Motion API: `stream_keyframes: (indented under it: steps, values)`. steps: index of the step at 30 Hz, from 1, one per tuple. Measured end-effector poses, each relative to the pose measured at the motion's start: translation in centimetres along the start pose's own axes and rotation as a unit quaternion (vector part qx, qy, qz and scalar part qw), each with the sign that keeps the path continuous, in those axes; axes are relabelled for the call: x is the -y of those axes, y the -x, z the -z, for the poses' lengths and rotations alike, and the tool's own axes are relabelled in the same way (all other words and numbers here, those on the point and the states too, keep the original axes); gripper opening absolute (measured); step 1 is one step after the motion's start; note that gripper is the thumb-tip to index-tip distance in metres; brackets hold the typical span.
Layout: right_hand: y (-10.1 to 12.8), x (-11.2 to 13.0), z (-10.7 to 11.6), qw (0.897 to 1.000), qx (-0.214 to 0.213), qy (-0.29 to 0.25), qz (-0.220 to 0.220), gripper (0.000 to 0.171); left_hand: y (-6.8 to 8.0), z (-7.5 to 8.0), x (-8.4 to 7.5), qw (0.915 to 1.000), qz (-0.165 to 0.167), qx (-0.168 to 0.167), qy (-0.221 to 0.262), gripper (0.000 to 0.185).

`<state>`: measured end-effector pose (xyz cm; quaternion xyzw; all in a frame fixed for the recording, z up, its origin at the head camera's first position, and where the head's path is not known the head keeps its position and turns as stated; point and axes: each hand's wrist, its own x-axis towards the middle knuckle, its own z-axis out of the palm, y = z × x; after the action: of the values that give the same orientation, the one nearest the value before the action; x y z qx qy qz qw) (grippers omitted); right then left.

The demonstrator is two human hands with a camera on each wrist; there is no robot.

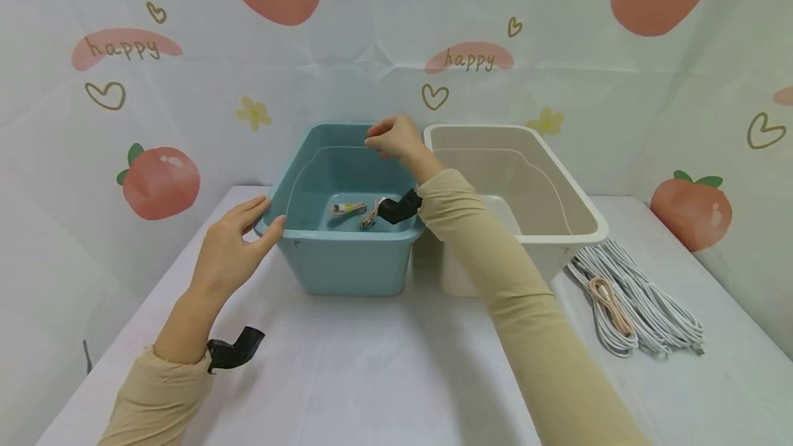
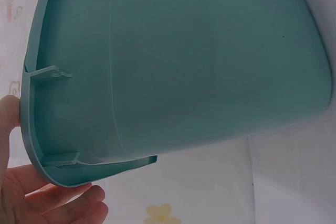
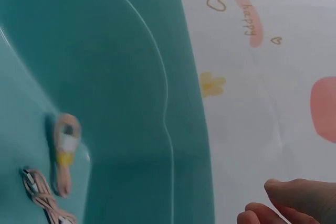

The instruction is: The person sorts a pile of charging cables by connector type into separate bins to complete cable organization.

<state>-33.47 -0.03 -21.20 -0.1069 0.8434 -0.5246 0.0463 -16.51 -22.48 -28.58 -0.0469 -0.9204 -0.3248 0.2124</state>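
Observation:
My left hand (image 1: 226,246) holds the near left corner of a blue plastic bin (image 1: 347,267). In the left wrist view its thumb and fingers (image 2: 73,203) lie about the bin's rim. Over the far right part of the bin is my right hand (image 1: 396,137), its fingers loosely bent with nothing between them. Inside the bin lie two small bundled cables. One cable (image 3: 64,156) has a yellow band; the other pale cable (image 3: 39,190) lies close beside it. The right wrist's black camera mount (image 1: 399,206) overlaps the bin in the head view.
A cream bin (image 1: 588,226) stands right beside the blue one. Right of it on the white table (image 1: 372,370) lie bundled grey-white cables (image 1: 657,308) with a beige cable (image 1: 610,305) on top. A white printed cloth (image 1: 372,40) hangs behind the bins.

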Motion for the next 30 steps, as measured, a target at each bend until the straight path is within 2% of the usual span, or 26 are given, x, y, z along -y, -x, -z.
stream_keyframes:
  steps: [6, 15, 23, 30]
  values:
    - [1.1, 0.0, 1.6, 0.999, 0.042, 0.008, 0.012, 0.028, 0.0, 0.0, -0.1, 1.0000, 0.000, 0.000, 0.001, 0.055]
    - [3.6, -0.1, 4.4, 0.997, 0.070, 0.030, 0.025, 0.028, 0.0, 0.0, -0.1, 1.0000, -0.006, -0.004, 0.004, 0.054]
    - [6.6, -0.3, 7.5, 0.996, 0.064, 0.037, 0.053, 0.028, 0.0, 0.0, -0.1, 0.9999, -0.011, -0.006, 0.006, 0.054]
    - [8.5, -1.6, 9.8, 0.996, 0.048, 0.028, 0.065, 0.030, 0.1, 0.0, -0.1, 0.9999, -0.007, -0.005, 0.007, 0.054]
